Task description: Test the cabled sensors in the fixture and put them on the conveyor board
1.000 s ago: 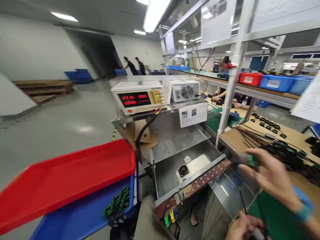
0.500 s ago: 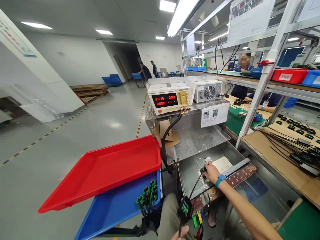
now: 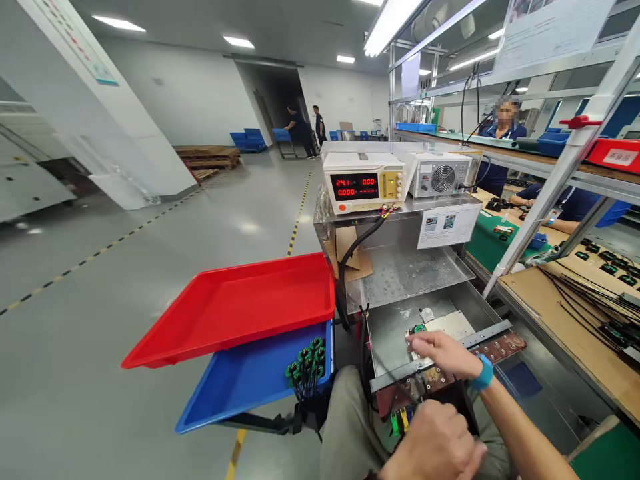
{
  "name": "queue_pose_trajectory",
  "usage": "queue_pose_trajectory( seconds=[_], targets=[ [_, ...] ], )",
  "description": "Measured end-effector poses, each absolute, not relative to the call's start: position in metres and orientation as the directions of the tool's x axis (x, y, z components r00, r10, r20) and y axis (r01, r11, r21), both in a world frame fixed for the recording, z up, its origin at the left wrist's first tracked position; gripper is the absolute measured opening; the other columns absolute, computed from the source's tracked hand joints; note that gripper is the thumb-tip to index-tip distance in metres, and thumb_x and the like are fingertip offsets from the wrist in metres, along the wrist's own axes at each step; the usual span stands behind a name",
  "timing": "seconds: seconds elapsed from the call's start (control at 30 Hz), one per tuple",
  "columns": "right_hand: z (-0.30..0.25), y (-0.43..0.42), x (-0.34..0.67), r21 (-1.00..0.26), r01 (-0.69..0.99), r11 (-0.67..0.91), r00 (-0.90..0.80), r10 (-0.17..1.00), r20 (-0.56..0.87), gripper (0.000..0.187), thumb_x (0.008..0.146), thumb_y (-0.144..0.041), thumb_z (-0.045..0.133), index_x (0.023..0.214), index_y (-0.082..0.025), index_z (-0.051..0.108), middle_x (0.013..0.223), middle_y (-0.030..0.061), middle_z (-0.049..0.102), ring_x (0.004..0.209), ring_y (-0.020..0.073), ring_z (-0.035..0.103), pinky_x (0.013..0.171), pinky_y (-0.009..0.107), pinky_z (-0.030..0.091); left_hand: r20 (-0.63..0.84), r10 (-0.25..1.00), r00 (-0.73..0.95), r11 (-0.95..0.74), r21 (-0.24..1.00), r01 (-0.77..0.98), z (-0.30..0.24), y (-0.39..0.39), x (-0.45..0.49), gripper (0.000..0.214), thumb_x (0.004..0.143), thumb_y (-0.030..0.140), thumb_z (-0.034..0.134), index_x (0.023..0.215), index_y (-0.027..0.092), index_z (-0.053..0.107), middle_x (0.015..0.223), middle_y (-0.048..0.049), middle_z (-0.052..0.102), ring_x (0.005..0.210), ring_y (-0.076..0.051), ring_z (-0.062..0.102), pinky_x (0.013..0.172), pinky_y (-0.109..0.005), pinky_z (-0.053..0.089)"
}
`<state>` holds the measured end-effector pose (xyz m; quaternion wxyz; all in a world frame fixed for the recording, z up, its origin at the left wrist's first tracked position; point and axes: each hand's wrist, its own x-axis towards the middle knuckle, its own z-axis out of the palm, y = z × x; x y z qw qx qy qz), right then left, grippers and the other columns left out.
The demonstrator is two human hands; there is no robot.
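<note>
My right hand (image 3: 443, 352), with a blue wristband, reaches into a metal test fixture (image 3: 400, 273). Its fingertips pinch a small green and black connector (image 3: 418, 329) at the edge of a white plate (image 3: 453, 325) in the fixture's tray. A thin black cable (image 3: 397, 381) runs from there down toward my left hand (image 3: 434, 445). That hand is a closed fist at the bottom of the view, just below a brown terminal strip (image 3: 493, 348) and some coloured clips (image 3: 399, 421). The fist hides whatever it holds.
A red tray (image 3: 227, 313) sits over a blue tray (image 3: 240, 383) holding a bunch of green connectors (image 3: 307, 363) at my left. A power supply (image 3: 364, 183) with red digits and a fan unit (image 3: 443, 176) top the fixture. A co-worker (image 3: 505, 143) sits behind the cable-strewn bench (image 3: 575, 313).
The view has turned left and steadied. My right hand stays at the connector on the plate; my left hand has risen into view as a fist, covering the cable's lower connector.
</note>
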<state>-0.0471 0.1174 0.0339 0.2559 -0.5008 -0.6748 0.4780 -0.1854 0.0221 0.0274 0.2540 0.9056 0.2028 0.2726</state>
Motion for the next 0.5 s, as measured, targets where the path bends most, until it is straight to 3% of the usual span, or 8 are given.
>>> queue_pose_trajectory(
  seconds=[0.07,0.1,0.2,0.27,0.33,0.4,0.43,0.5],
  targets=[
    [0.034,0.09,-0.066,-0.971,0.163,-0.172,-0.521,0.821,-0.233,0.062,0.088,-0.072,0.056,0.113,-0.015,0.062,0.086,0.006,0.071,0.067,0.0163,0.063,0.058,0.027,0.05,0.365,0.363,0.857,-0.777,0.626,0.063,-0.001,0.017,-0.163,0.054,0.098,0.038,0.042,0.046,0.025,0.036,0.049,-0.004,0.045,0.053,-0.017,0.021,0.055,-0.035,0.014],
    [0.031,0.077,-0.073,-0.961,0.109,-0.253,-0.533,0.801,-0.271,0.066,0.086,-0.076,0.055,0.109,-0.015,0.061,0.075,0.0026,0.067,0.055,0.0129,0.056,0.049,0.023,0.044,0.357,0.348,0.867,-0.725,0.689,0.007,-0.015,0.013,-0.157,0.057,0.099,0.041,0.037,0.045,0.025,0.031,0.048,-0.0029,0.042,0.052,-0.017,0.02,0.055,-0.035,0.016],
    [0.022,0.046,-0.08,-0.953,0.02,-0.303,-0.419,0.863,-0.283,0.065,0.086,-0.079,0.052,0.097,-0.015,0.06,0.052,-0.0078,0.046,0.038,0.0069,0.032,0.038,0.021,0.022,0.336,0.434,0.836,-0.574,0.818,-0.031,-0.042,0.002,-0.167,0.06,0.1,0.049,0.032,0.046,0.027,0.046,0.051,-0.0031,0.046,0.052,-0.017,0.031,0.058,-0.034,0.026],
    [0.016,0.032,-0.076,-0.961,-0.026,-0.275,-0.381,0.892,-0.245,0.063,0.087,-0.078,0.052,0.09,-0.016,0.06,0.051,-0.0089,0.039,0.042,0.0069,0.029,0.042,0.022,0.019,0.381,0.619,0.687,-0.548,0.836,0.029,-0.044,-0.002,-0.188,0.054,0.098,0.051,0.037,0.056,0.027,0.061,0.056,-0.005,0.054,0.055,-0.018,0.041,0.061,-0.035,0.033],
    [0.012,0.022,-0.071,-0.966,-0.039,-0.255,-0.391,0.894,-0.22,0.059,0.088,-0.076,0.053,0.079,-0.018,0.054,0.052,-0.0083,0.037,0.046,0.0071,0.027,0.045,0.023,0.019,0.378,0.859,0.346,-0.447,0.883,0.145,-0.035,0.0,-0.21,0.04,0.096,0.047,0.046,0.073,0.025,0.07,0.068,-0.0072,0.064,0.066,-0.02,0.055,0.069,-0.035,0.042],
    [0.009,0.013,-0.071,-0.97,-0.01,-0.244,-0.417,0.882,-0.217,0.057,0.09,-0.075,0.051,0.075,-0.02,0.046,0.053,-0.0082,0.036,0.047,0.0075,0.024,0.045,0.024,0.018,0.215,0.977,-0.003,-0.21,0.957,0.203,-0.021,0.007,-0.226,0.023,0.093,0.042,0.057,0.093,0.024,0.072,0.087,-0.009,0.072,0.084,-0.022,0.064,0.082,-0.035,0.048],
    [0.008,0.01,-0.072,-0.97,0.01,-0.241,-0.429,0.875,-0.222,0.056,0.091,-0.075,0.049,0.075,-0.021,0.044,0.052,-0.0085,0.035,0.046,0.0077,0.023,0.045,0.025,0.017,0.101,0.993,-0.057,-0.089,0.978,0.189,-0.015,0.011,-0.23,0.023,0.09,0.041,0.062,0.099,0.023,0.072,0.093,-0.0091,0.072,0.089,-0.022,0.065,0.085,-0.035,0.049],
    [0.008,0.005,-0.076,-0.975,0.064,-0.214,-0.435,0.873,-0.221,0.055,0.093,-0.074,0.046,0.075,-0.022,0.042,0.053,-0.0084,0.033,0.048,0.0084,0.023,0.046,0.025,0.018,-0.083,0.996,-0.014,0.084,0.992,0.097,-0.004,0.017,-0.234,0.031,0.085,0.049,0.067,0.097,0.02,0.07,0.089,-0.0075,0.071,0.083,-0.021,0.064,0.078,-0.031,0.05]
  ],
)
